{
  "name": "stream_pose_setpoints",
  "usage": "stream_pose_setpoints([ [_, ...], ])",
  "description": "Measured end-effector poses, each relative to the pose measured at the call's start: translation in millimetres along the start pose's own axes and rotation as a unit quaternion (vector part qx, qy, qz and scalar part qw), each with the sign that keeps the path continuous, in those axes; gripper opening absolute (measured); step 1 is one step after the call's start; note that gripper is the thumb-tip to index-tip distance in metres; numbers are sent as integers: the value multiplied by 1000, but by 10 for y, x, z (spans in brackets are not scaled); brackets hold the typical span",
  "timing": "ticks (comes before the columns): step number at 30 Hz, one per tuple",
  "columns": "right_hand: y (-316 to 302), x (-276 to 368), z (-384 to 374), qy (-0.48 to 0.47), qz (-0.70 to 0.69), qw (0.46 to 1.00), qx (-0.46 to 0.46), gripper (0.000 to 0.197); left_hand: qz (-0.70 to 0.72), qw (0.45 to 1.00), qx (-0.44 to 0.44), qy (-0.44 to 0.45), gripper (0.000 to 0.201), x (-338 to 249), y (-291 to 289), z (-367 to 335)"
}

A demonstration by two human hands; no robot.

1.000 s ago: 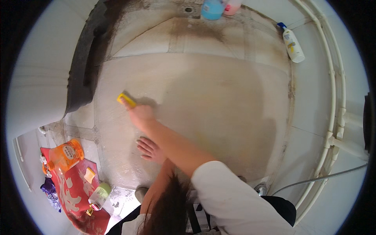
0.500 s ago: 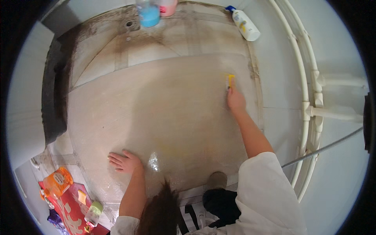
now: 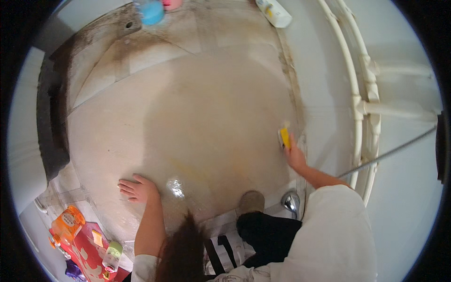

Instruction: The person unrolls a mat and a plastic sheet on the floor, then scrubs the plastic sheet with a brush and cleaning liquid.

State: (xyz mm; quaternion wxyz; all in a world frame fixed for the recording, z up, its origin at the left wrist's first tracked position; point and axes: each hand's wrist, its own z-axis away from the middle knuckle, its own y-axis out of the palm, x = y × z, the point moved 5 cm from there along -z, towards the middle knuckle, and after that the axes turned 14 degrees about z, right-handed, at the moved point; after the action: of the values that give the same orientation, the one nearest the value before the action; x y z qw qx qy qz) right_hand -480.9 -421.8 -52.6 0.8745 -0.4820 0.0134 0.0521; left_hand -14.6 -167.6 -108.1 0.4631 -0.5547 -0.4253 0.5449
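Observation:
A large, wet beige mat (image 3: 211, 108) lies flat on the tiled floor. Palm down near its lower left edge rests my left hand (image 3: 141, 189), fingers spread and holding nothing. At the mat's right side, my right hand (image 3: 295, 157) grips a small yellow scrub brush (image 3: 284, 137) with a pale underside against the surface. My fingers partly cover the brush. A shoe (image 3: 252, 202) of mine stands at the mat's near edge.
Soiled tiles and a drain (image 3: 129, 25) lie beyond the mat, near a blue-filled bottle (image 3: 152, 13) and a white bottle (image 3: 275, 13). White pipes (image 3: 357, 108) line the right wall. A chrome shower head (image 3: 291, 202) lies near my foot. An orange bottle (image 3: 69, 223) sits lower left.
My right hand has drawn the brush nearer along the mat's right side. My left hand stays planted. The view has shifted, and the shower head now shows.

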Motion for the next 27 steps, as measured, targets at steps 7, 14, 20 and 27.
stream_pose_setpoints([
  [7, 927, -576, 1244, 202, -51, 977, -37, 37, -12, 1000, -24, 2, 62, -5, 41, -85],
  [14, 451, -323, 630, 206, -18, 978, 0, 45, -6, 1000, -19, -1, 61, 18, 12, -17],
  [20, 173, -258, -18, 177, 23, 979, -96, 46, -7, 1000, -17, -2, 60, -24, -4, -4],
  [27, -407, 208, -861, 143, 1, 987, -76, 44, -25, 999, -41, 4, 60, 65, 63, -86],
])
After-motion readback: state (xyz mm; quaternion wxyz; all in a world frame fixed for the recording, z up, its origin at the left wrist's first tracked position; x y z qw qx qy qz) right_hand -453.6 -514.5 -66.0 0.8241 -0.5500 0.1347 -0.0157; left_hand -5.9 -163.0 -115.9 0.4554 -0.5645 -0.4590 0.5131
